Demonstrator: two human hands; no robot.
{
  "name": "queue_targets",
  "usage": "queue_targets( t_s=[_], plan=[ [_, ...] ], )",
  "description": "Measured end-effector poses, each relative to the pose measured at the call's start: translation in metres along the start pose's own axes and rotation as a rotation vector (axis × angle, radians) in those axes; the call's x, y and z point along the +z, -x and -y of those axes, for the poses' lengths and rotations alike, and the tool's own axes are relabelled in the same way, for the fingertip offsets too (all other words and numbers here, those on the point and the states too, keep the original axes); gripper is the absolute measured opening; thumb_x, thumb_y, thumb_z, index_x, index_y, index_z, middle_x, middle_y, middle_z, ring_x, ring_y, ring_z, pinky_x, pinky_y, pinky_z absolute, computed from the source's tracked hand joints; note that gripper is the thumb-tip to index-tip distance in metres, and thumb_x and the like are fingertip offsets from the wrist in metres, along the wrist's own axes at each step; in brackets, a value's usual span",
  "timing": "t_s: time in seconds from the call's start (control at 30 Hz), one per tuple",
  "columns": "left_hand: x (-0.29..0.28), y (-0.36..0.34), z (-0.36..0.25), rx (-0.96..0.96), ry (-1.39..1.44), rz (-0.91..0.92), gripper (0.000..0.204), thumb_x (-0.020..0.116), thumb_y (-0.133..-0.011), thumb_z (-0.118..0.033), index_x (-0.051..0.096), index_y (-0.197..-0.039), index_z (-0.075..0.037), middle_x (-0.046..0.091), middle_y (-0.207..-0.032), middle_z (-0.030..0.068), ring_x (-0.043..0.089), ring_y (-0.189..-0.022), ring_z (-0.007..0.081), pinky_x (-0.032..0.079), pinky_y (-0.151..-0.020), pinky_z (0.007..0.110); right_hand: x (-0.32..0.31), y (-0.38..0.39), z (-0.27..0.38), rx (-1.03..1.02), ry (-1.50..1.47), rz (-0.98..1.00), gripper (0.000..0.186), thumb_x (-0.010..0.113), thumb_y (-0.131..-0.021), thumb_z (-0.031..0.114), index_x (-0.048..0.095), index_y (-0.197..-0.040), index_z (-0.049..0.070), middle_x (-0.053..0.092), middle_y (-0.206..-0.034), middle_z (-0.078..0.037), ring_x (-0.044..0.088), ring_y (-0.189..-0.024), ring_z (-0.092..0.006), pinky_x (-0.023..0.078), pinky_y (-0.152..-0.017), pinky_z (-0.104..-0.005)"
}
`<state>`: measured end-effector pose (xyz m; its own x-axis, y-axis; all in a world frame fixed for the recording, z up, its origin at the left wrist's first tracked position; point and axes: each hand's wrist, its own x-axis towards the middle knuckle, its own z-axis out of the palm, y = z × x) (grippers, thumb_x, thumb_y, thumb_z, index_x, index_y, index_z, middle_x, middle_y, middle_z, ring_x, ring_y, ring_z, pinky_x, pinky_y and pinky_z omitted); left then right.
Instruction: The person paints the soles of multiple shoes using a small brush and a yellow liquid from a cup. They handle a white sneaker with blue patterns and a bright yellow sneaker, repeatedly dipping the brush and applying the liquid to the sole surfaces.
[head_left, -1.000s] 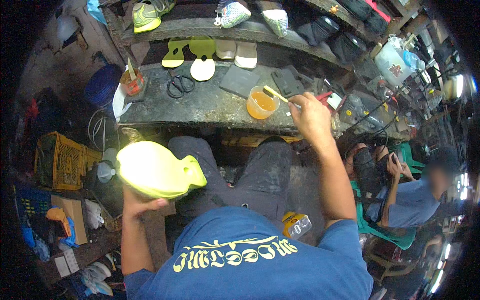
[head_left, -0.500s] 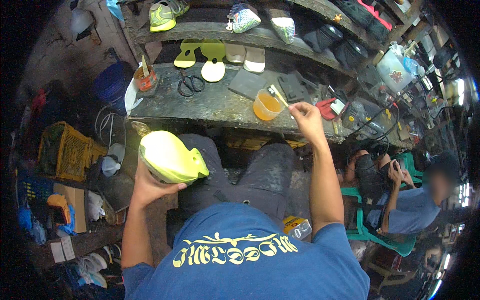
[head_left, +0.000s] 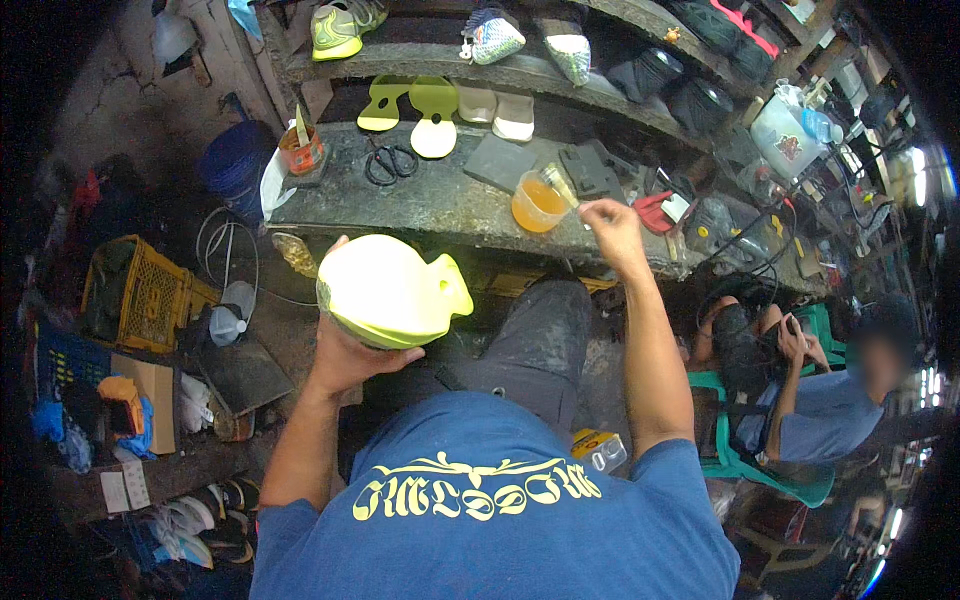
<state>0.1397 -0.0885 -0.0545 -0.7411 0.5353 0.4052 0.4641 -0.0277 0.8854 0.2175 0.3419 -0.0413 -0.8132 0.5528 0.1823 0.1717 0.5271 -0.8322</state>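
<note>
My left hand [head_left: 352,352] grips a lime-yellow shoe part [head_left: 385,290] from below, fingers behind it and thumb along its lower edge. Its broad pale face is turned up, and a narrow tab with a hole points right. Over the bench, my right hand [head_left: 615,235] pinches a small brush [head_left: 560,185] near the handle end. The brush head is at the right rim of a clear plastic cup [head_left: 535,208] of orange liquid; whether it touches the liquid I cannot tell.
On the bench [head_left: 420,205] are scissors [head_left: 388,165], an orange-red can [head_left: 300,155], lime-yellow cut pieces [head_left: 433,115] and dark sheets [head_left: 500,160]. Shoes [head_left: 345,28] line the shelf above. A person [head_left: 810,395] sits at right. A yellow crate [head_left: 145,295] stands at left.
My left hand has moved right and turned the lime-yellow shoe part, showing more of its pale face. The brush has tilted and shifted slightly at the cup's rim.
</note>
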Motion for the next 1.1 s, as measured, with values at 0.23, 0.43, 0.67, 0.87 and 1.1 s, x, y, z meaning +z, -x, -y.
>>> queue_targets(
  t_s=[0.23, 0.43, 0.67, 0.87, 1.1],
  plan=[
    [0.011, -0.001, 0.025, -0.039, -0.355, 0.242, 0.134, 0.104, -0.046, -0.027, 0.029, -0.154, -0.002, 0.044, -0.152, 0.0171, 0.044, -0.141, 0.0286, 0.033, -0.12, 0.043, -0.002, 0.016, 0.042, 0.136, 0.036, 0.262, 0.02, 0.075, -0.091, 0.024, 0.075, -0.096, 0.005, 0.063, -0.075, 0.003, 0.047, -0.058, -0.0045, 0.035, -0.051, -0.0242],
    [0.023, -0.022, 0.019, 0.313, -0.409, 0.107, 0.125, 0.102, -0.053, -0.035, 0.032, -0.151, -0.002, 0.043, -0.15, 0.0184, 0.042, -0.142, 0.0325, 0.031, -0.121, 0.046, 0.002, 0.083, 0.132, 0.022, -0.454, 0.374, 0.022, 0.073, -0.094, 0.02, 0.073, -0.104, 0.0, 0.072, -0.084, -0.006, 0.049, -0.056, -0.0039, 0.037, -0.05, -0.0205],
    [0.022, -0.055, -0.01, 0.654, -0.152, -0.026, 0.107, 0.097, -0.064, -0.025, 0.031, -0.148, -0.012, 0.045, -0.148, 0.0208, 0.045, -0.14, 0.0388, 0.03, -0.119, 0.057, 0.015, 0.135, 0.17, -0.227, -0.417, 0.331, 0.014, 0.076, -0.089, 0.008, 0.077, -0.101, -0.001, 0.075, -0.09, -0.009, 0.068, -0.079, -0.0137, 0.051, -0.07, -0.0264],
    [0.003, -0.069, -0.039, 0.851, -0.216, 0.016, 0.095, 0.094, -0.068, -0.022, 0.034, -0.142, -0.019, 0.049, -0.146, 0.0214, 0.049, -0.138, 0.0421, 0.028, -0.118, 0.064, 0.005, 0.14, 0.177, -0.514, -0.365, 0.307, 0.02, 0.079, -0.08, -0.003, 0.077, -0.1, -0.001, 0.076, -0.089, -0.013, 0.072, -0.078, -0.0205, 0.054, -0.068, -0.0297],
    [-0.029, -0.073, -0.077, 0.873, -0.419, 0.13, 0.073, 0.09, -0.072, -0.021, 0.046, -0.131, -0.028, 0.052, -0.144, 0.0136, 0.052, -0.135, 0.035, 0.027, -0.12, 0.062, -0.005, 0.134, 0.184, -0.655, -0.151, 0.199, 0.025, 0.081, -0.076, -0.006, 0.077, -0.1, 0.002, 0.073, -0.088, -0.012, 0.071, -0.077, -0.0222, 0.055, -0.067, -0.0311]
  ],
)
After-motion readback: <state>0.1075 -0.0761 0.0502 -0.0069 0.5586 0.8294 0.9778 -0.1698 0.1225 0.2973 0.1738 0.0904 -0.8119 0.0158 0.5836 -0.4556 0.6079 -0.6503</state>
